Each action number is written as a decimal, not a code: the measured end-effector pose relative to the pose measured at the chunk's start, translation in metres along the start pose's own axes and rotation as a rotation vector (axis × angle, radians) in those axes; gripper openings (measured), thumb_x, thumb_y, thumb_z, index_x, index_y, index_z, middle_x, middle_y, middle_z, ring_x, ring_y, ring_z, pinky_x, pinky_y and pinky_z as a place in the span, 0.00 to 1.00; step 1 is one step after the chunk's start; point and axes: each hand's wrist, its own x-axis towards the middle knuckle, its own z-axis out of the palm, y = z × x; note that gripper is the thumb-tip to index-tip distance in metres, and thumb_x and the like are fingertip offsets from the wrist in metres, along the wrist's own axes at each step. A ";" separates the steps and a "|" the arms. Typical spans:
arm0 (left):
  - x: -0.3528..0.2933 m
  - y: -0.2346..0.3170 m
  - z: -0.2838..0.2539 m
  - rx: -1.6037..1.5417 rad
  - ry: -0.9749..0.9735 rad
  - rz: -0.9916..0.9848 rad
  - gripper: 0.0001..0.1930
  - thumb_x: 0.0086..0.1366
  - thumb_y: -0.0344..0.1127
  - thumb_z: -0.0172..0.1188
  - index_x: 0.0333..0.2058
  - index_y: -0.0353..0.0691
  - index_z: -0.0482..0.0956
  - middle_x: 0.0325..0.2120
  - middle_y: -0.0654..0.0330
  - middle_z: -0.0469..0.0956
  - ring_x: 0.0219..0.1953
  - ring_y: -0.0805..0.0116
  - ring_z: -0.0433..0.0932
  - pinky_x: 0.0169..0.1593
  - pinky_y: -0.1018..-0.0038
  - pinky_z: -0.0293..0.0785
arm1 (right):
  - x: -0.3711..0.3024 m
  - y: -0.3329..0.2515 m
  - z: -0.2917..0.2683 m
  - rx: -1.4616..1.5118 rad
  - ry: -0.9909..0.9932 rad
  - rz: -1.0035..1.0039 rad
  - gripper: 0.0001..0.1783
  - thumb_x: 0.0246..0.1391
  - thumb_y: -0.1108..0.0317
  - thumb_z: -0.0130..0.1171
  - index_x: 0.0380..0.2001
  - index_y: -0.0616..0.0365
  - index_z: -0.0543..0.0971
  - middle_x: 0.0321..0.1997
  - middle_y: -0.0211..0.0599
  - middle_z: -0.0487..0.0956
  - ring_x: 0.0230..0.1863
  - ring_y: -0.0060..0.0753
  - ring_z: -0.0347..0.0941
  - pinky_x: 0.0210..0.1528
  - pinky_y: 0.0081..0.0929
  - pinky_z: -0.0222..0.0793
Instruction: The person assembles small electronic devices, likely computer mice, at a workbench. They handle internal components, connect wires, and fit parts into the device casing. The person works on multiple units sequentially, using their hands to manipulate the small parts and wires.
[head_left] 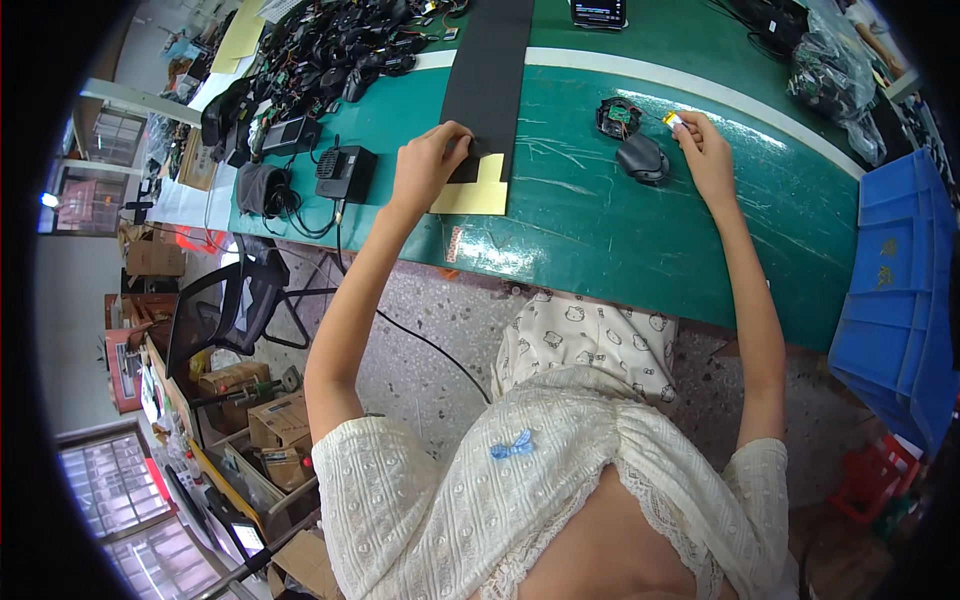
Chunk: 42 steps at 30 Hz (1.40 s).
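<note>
Head view, left arm: forearm points toward 1 o'clock, wrist bent, left hand (428, 165) over the black strip (487, 70).
Left grip: thumb and fingertips drawn together; cannot tell whether they pinch anything.
Right arm: forearm points between 11 and 12, right hand (706, 152) curled.
Right grip: fingertips pinching the small battery (672, 119).
Battery place: above the green tabletop (560, 225), with the open casing (620, 117) at its 9 o'clock.
Battery direction: yellow end toward 10; fingers partly hide its long axis.
</note>
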 end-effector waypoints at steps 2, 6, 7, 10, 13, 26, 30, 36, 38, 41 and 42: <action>0.000 -0.002 0.000 -0.148 -0.011 -0.144 0.06 0.60 0.33 0.54 0.34 0.39 0.74 0.24 0.58 0.78 0.22 0.67 0.78 0.27 0.76 0.73 | -0.001 0.000 0.001 -0.003 -0.019 0.013 0.12 0.55 0.69 0.52 0.40 0.63 0.73 0.29 0.35 0.77 0.30 0.21 0.71 0.34 0.19 0.67; -0.004 -0.017 0.003 -0.582 0.022 -0.441 0.07 0.63 0.33 0.51 0.35 0.35 0.73 0.23 0.56 0.78 0.23 0.71 0.79 0.27 0.79 0.75 | -0.004 -0.008 0.004 0.019 -0.004 0.007 0.11 0.54 0.69 0.52 0.39 0.63 0.73 0.30 0.40 0.78 0.30 0.27 0.75 0.34 0.23 0.68; 0.004 -0.019 0.005 -0.684 0.027 -0.463 0.08 0.64 0.33 0.50 0.36 0.35 0.73 0.22 0.56 0.78 0.23 0.73 0.79 0.27 0.80 0.76 | -0.003 -0.001 0.004 0.028 0.024 0.017 0.11 0.54 0.69 0.51 0.40 0.62 0.72 0.29 0.40 0.78 0.30 0.27 0.75 0.34 0.24 0.68; 0.016 0.009 0.004 -0.695 -0.003 -0.400 0.06 0.65 0.31 0.49 0.37 0.35 0.71 0.16 0.60 0.74 0.19 0.77 0.75 0.23 0.81 0.73 | -0.002 0.005 0.001 0.167 0.055 0.034 0.11 0.54 0.70 0.51 0.41 0.61 0.70 0.26 0.36 0.76 0.28 0.23 0.73 0.31 0.22 0.67; 0.034 0.050 0.013 -0.809 -0.026 -0.273 0.07 0.64 0.28 0.48 0.41 0.36 0.69 0.14 0.63 0.70 0.17 0.78 0.73 0.21 0.81 0.71 | 0.001 -0.001 -0.001 0.292 0.061 0.064 0.10 0.55 0.71 0.50 0.40 0.60 0.69 0.25 0.33 0.75 0.26 0.18 0.70 0.27 0.18 0.66; 0.089 0.143 0.093 -1.375 -0.121 -0.161 0.07 0.67 0.29 0.43 0.40 0.34 0.66 0.29 0.54 0.77 0.36 0.68 0.78 0.41 0.75 0.77 | -0.003 -0.036 -0.007 0.559 -0.241 0.200 0.16 0.58 0.63 0.50 0.43 0.63 0.74 0.32 0.26 0.74 0.30 0.14 0.65 0.33 0.13 0.63; 0.076 0.147 0.094 -1.204 0.031 -0.086 0.06 0.66 0.27 0.44 0.41 0.33 0.65 0.32 0.54 0.76 0.38 0.69 0.77 0.42 0.76 0.76 | -0.007 -0.044 -0.006 0.572 -0.237 0.176 0.21 0.56 0.62 0.53 0.47 0.67 0.72 0.35 0.29 0.74 0.35 0.18 0.68 0.40 0.17 0.64; 0.071 0.148 0.083 -0.866 0.200 -0.013 0.06 0.62 0.24 0.52 0.38 0.31 0.68 0.34 0.54 0.79 0.28 0.76 0.77 0.30 0.80 0.74 | -0.009 -0.037 0.001 0.512 -0.184 0.052 0.18 0.56 0.61 0.53 0.45 0.64 0.75 0.37 0.32 0.72 0.37 0.19 0.68 0.40 0.19 0.65; 0.069 0.152 0.087 -0.837 0.173 -0.013 0.06 0.60 0.24 0.53 0.37 0.31 0.69 0.34 0.52 0.79 0.33 0.74 0.78 0.35 0.79 0.74 | -0.010 -0.032 0.001 0.463 -0.191 0.033 0.17 0.56 0.61 0.53 0.43 0.62 0.76 0.36 0.32 0.72 0.36 0.18 0.67 0.38 0.18 0.64; 0.067 0.158 0.091 -0.727 0.154 0.117 0.06 0.57 0.23 0.56 0.34 0.32 0.70 0.41 0.47 0.76 0.44 0.62 0.77 0.40 0.72 0.76 | -0.011 -0.029 0.004 0.490 -0.156 0.006 0.15 0.56 0.61 0.53 0.39 0.63 0.77 0.34 0.29 0.70 0.31 0.16 0.64 0.32 0.16 0.61; 0.066 0.156 0.093 -0.606 0.201 0.223 0.08 0.55 0.22 0.58 0.34 0.33 0.70 0.41 0.49 0.76 0.44 0.62 0.77 0.40 0.72 0.76 | -0.011 -0.028 0.005 0.531 -0.150 0.011 0.15 0.57 0.61 0.53 0.38 0.63 0.77 0.33 0.28 0.70 0.31 0.15 0.64 0.31 0.15 0.60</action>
